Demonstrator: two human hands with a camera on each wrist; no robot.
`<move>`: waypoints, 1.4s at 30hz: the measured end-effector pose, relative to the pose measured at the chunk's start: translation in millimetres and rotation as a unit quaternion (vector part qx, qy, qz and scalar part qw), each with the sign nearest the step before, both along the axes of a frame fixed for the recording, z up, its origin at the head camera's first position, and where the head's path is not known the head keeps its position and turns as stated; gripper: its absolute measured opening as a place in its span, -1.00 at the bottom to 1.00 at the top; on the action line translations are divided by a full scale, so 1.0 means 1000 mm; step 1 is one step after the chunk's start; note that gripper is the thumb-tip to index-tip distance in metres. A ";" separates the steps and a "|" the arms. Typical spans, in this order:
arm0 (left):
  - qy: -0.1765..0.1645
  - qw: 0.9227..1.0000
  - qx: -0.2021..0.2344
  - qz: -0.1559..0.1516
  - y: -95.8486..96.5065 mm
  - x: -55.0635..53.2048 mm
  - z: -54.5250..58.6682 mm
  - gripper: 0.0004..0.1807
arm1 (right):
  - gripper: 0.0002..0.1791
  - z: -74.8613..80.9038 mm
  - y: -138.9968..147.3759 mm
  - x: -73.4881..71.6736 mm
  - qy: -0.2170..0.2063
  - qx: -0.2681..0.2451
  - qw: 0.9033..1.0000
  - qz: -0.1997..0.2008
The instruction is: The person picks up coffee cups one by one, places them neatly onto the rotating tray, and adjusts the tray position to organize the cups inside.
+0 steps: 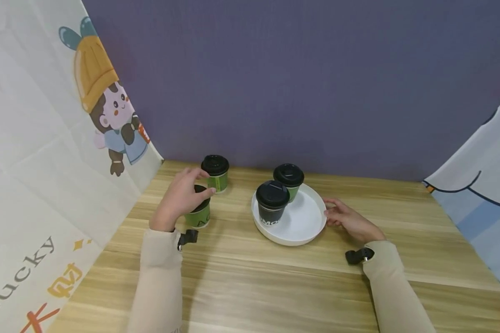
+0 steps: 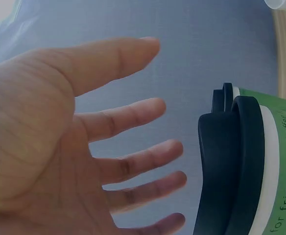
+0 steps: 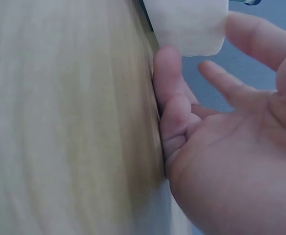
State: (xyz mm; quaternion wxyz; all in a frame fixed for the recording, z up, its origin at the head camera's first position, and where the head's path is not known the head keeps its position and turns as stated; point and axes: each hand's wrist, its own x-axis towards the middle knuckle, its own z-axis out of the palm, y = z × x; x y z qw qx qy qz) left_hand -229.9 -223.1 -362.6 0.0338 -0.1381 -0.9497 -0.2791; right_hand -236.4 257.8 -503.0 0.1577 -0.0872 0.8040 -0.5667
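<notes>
My left hand (image 1: 182, 196) hovers with fingers spread over the nearer green paper cup (image 1: 198, 217). In the left wrist view a gap separates the fingertips (image 2: 172, 147) from that cup's black lid (image 2: 226, 166), and the palm holds nothing. Behind it stands a second green cup (image 1: 219, 181), also with a black lid. On the right, my right hand (image 1: 352, 223) holds the rim of a round white tray (image 1: 291, 241), thumb at the upper edge and a finger low against the side. A black cup (image 1: 271, 213) and a green cup (image 1: 291, 193) stand upright on the tray's left part.
The wood-grain table (image 1: 250, 286) ends at a dark blue-purple backdrop (image 1: 300, 83). A white printed cloth (image 1: 37, 152) borders the left side, and another printed cloth (image 1: 479, 194) borders the right.
</notes>
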 end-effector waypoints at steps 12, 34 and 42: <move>-0.067 0.997 -0.046 0.007 -0.002 -0.006 -0.010 -0.22 | -0.16 -0.006 0.008 -0.004 0.002 -0.024 0.999 0.027; -0.138 0.990 -0.037 0.006 -0.008 -0.010 -0.018 0.02 | -0.27 -0.006 0.009 -0.001 0.000 -0.024 0.999 0.024; -0.128 0.991 -0.041 0.009 -0.010 -0.012 -0.021 0.03 | -0.34 -0.006 0.008 0.001 0.012 -0.038 0.999 0.026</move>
